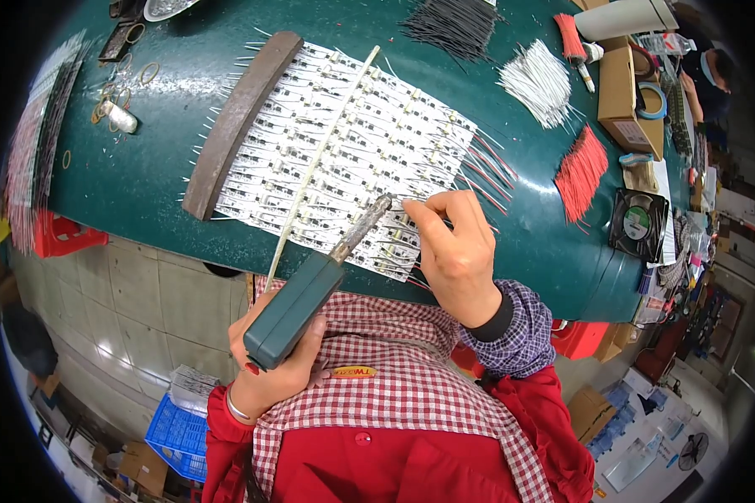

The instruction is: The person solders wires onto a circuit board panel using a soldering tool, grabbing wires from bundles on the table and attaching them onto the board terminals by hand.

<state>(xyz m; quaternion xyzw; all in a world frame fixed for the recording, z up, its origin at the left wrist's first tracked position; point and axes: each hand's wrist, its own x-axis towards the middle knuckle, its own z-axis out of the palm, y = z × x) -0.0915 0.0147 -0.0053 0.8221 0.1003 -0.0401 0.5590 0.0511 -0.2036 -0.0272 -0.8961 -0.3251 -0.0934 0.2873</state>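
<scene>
My left hand (277,348) is wrapped round the green handle of a soldering gun (294,310). Its metal barrel points up and right, and the tip sits at the lower right part of a white circuit board panel (352,126). The panel carries rows of small dark parts and short wires. Close to the tip, my right hand (457,247) has thumb and forefinger pinched together over the panel; what is between them is too small to make out. A pale narrow strip (323,151) crosses the panel down toward my left hand.
A brown bar (243,126) lies along the panel's left side. Black wires (451,27), white wires (538,82) and red wires (580,174) lie in bundles on the green table (151,189). A small fan (637,223) and a cardboard box (629,101) stand at right.
</scene>
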